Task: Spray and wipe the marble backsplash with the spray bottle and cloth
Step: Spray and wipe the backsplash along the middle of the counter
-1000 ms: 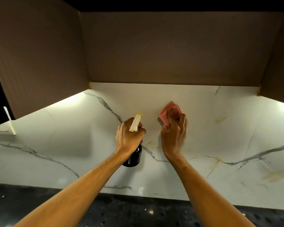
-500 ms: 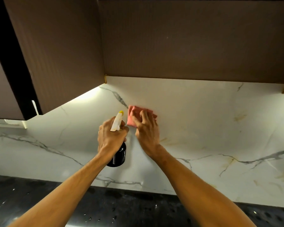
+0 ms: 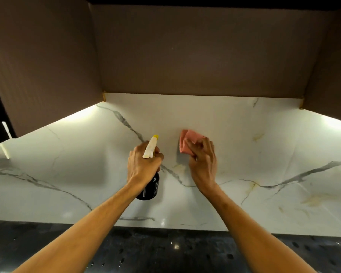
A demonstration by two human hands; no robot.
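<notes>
Pressing against the marble backsplash (image 3: 234, 123), a pink cloth (image 3: 187, 142) is held flat under the fingers of the right hand (image 3: 203, 164), its bunched upper edge poking out above the fingertips. Just to its left, a spray bottle (image 3: 149, 186) is gripped upright in the closed left hand (image 3: 142, 166); the pale nozzle is seen above the knuckles, the black body below the palm. A dark counter (image 3: 165, 251) is seen beneath, brown cabinets (image 3: 195, 48) above.
</notes>
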